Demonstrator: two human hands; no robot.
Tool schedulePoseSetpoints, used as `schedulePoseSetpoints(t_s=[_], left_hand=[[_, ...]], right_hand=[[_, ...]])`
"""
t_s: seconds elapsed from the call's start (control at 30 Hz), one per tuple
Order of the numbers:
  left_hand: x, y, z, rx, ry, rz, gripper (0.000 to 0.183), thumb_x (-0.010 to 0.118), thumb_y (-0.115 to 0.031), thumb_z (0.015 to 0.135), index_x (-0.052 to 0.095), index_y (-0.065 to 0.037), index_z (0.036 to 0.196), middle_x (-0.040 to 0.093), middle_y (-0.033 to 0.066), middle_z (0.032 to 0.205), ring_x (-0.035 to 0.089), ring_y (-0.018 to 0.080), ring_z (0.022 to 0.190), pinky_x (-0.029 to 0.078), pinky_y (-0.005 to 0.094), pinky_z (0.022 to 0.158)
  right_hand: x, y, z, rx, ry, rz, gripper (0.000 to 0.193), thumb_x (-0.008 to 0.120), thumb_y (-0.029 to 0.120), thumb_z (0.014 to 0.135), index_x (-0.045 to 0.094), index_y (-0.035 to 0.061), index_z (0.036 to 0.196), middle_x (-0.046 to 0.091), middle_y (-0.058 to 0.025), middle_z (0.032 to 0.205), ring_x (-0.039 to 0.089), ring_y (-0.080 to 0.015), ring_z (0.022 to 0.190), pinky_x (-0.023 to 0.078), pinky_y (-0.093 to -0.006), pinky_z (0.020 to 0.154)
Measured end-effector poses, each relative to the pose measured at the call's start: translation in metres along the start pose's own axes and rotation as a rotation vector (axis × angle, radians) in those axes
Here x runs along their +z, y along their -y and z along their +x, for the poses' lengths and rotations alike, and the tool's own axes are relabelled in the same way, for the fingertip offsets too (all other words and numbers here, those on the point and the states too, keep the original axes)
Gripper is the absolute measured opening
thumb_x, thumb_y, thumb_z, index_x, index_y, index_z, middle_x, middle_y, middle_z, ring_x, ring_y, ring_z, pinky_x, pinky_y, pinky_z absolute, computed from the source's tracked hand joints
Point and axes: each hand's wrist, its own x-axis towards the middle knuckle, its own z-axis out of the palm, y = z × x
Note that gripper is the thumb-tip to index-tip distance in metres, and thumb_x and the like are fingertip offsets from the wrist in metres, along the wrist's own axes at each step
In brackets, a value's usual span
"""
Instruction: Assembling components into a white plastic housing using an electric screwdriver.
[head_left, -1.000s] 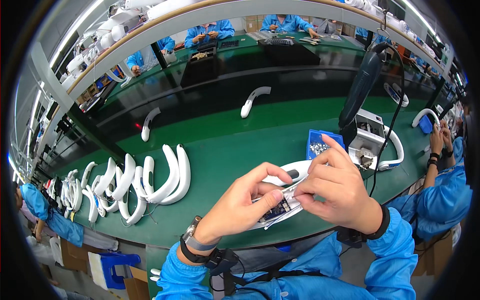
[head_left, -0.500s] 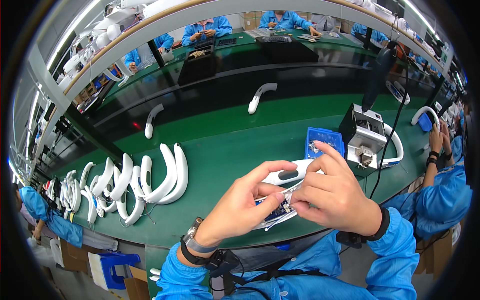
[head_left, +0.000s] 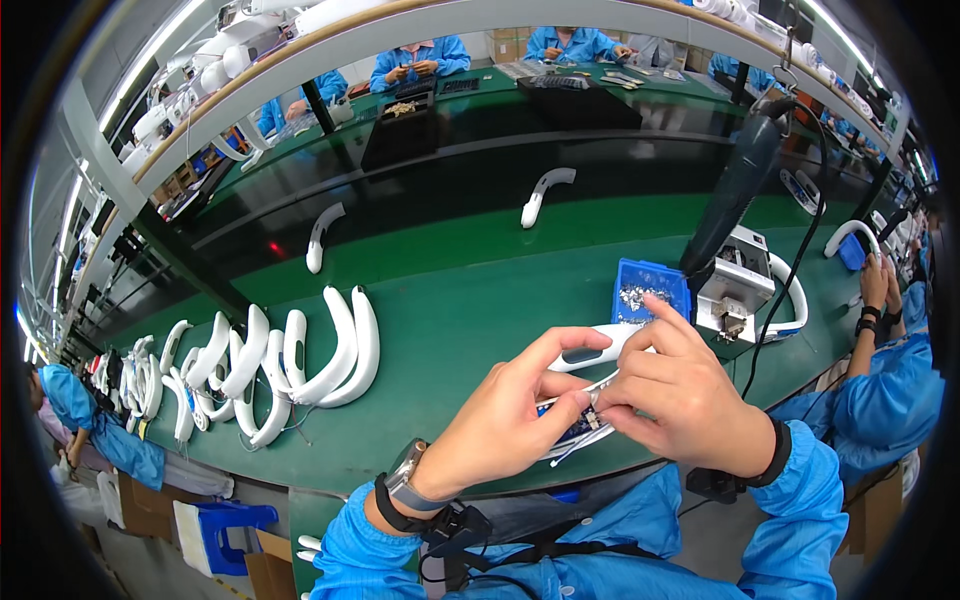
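Just in front of me is a white curved housing with a blue circuit board [head_left: 580, 428] inside and thin white wires at its near edge. My left hand [head_left: 505, 415] grips its left side, thumb over the board and index finger reaching along the top. My right hand [head_left: 675, 395] is closed in a pinch at the right end of the board; whatever is between those fingertips is hidden. Behind the hands lies a white curved shell [head_left: 610, 338] with a dark oval slot, partly covered by the right hand.
A blue bin [head_left: 650, 290] of small metal parts stands beyond my right hand, beside a metal box-shaped device [head_left: 735, 290]. A dark power screwdriver [head_left: 735, 190] hangs above on a cord. Several white curved housings [head_left: 350, 345] lie at left. A co-worker [head_left: 880, 370] sits at right.
Both hands have shifted slightly right with the housing, still working at the board. The hanging screwdriver has swung lower and left. Two white curved pieces on the far strip have moved a little right.
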Motion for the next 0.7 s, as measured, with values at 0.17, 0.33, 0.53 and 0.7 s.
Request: schedulePoseSetpoints(t_s=[0.17, 0.33, 0.53, 0.7], left_hand=[[0.001, 0.001, 0.000, 0.016, 0.003, 0.009, 0.041, 0.054, 0.001, 0.096, 0.045, 0.002, 0.136, 0.072, 0.0102, 0.102, 0.068, 0.0134, 0.101, 0.050, 0.0269, 0.090], [0.003, -0.007, 0.004, 0.038, 0.025, 0.137, 0.041, 0.053, 0.003, 0.096, 0.045, 0.001, 0.136, 0.068, 0.0112, 0.115, 0.068, 0.0145, 0.103, 0.051, 0.0282, 0.090], [-0.004, -0.002, 0.004, 0.020, 0.005, 0.038, 0.026, 0.050, 0.000, 0.099, 0.048, 0.000, 0.125, 0.062, 0.0085, 0.114, 0.066, 0.0125, 0.100, 0.052, 0.0279, 0.085], [-0.011, 0.009, 0.007, -0.005, 0.035, -0.035, 0.018, 0.045, -0.010, 0.104, 0.047, -0.001, 0.120, 0.055, 0.0053, 0.111, 0.060, 0.0092, 0.093, 0.050, 0.0268, 0.082]], right_hand=[[-0.001, -0.001, -0.001, -0.044, -0.007, 0.017, 0.015, 0.078, 0.010, 0.070, 0.068, 0.0079, 0.081, 0.056, -0.0015, 0.077, 0.060, -0.0220, 0.085, 0.039, -0.0581, 0.109], [-0.005, 0.008, 0.005, -0.170, 0.009, -0.163, 0.011, 0.071, 0.011, 0.068, 0.067, 0.0057, 0.076, 0.055, -0.0020, 0.076, 0.060, -0.0209, 0.083, 0.042, -0.0596, 0.106], [-0.006, 0.014, 0.005, -0.169, -0.053, -0.222, 0.023, 0.079, 0.017, 0.063, 0.073, 0.0124, 0.084, 0.063, 0.0011, 0.085, 0.062, -0.0217, 0.092, 0.040, -0.0620, 0.107], [0.016, 0.017, -0.002, -0.168, -0.119, -0.053, 0.012, 0.071, 0.014, 0.069, 0.072, 0.0112, 0.080, 0.064, -0.0003, 0.089, 0.064, -0.0225, 0.097, 0.043, -0.0607, 0.106]])
